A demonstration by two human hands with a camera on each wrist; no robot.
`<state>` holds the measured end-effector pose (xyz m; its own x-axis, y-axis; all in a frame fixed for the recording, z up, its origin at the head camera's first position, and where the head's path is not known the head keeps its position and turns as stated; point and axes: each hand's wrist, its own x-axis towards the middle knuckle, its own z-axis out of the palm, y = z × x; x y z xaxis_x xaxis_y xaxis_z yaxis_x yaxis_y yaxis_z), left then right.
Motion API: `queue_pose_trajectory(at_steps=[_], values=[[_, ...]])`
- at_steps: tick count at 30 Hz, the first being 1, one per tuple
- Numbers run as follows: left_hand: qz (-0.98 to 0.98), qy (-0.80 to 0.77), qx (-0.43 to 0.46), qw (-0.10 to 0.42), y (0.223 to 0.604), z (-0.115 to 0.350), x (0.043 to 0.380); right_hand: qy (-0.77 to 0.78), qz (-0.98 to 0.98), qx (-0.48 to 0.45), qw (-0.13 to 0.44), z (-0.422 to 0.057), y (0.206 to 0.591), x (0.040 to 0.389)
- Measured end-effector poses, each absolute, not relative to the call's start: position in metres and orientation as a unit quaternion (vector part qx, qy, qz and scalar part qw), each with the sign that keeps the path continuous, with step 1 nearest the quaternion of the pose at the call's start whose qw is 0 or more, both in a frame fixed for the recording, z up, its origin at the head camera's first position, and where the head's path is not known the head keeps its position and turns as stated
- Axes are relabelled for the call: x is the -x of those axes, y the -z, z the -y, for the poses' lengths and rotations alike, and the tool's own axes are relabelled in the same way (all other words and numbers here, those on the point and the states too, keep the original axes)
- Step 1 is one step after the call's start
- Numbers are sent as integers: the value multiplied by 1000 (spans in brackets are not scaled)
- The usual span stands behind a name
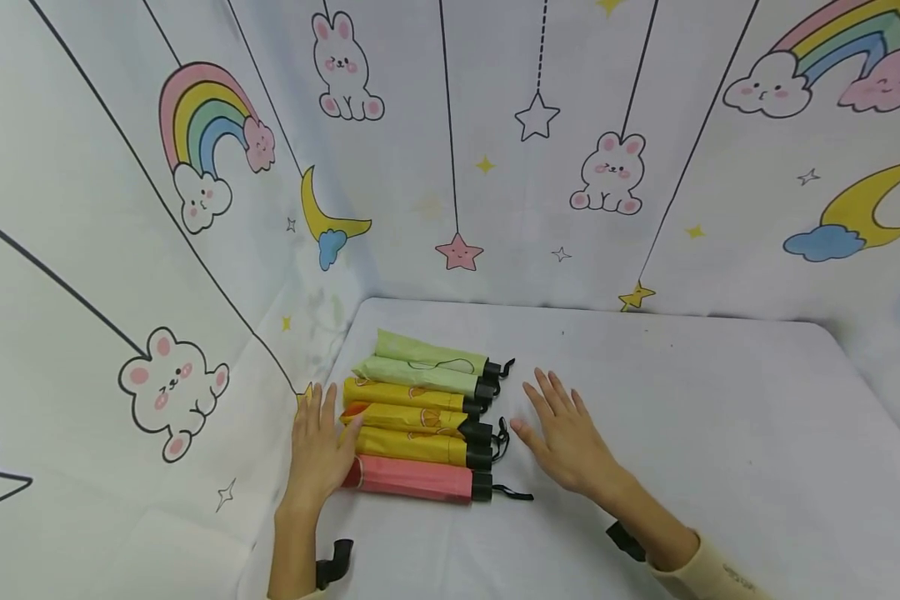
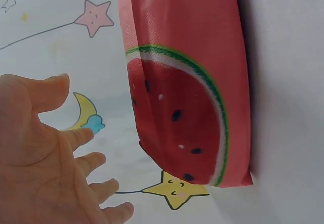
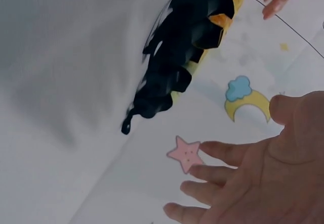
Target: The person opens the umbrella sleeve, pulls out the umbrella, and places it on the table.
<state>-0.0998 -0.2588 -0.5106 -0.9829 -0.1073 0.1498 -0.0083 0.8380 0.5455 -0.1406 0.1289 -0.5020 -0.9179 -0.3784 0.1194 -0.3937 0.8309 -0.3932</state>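
The left hand (image 1: 317, 454) I'm watching is empty, fingers straight, beside one end of a pink umbrella (image 1: 420, 478), three yellow umbrellas (image 1: 412, 419) and two green umbrellas (image 1: 420, 373); the right hand (image 1: 570, 442), also empty, fingers extended, is near their black handles (image 1: 482, 486); all six lie side by side on the white table (image 1: 682, 433).

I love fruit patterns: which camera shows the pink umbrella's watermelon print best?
The left wrist view: there the watermelon print is large, seeds and all. The head view shows more of the pink umbrella but only a bit of print, beside the left hand. In the right wrist view I cannot make it out.
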Motion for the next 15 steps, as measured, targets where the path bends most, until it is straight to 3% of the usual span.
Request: queue_pose_trajectory(at_steps=[15], values=[[917,384,-81,68,522,266,78,-286,941,-182,-16,-114,508,117]])
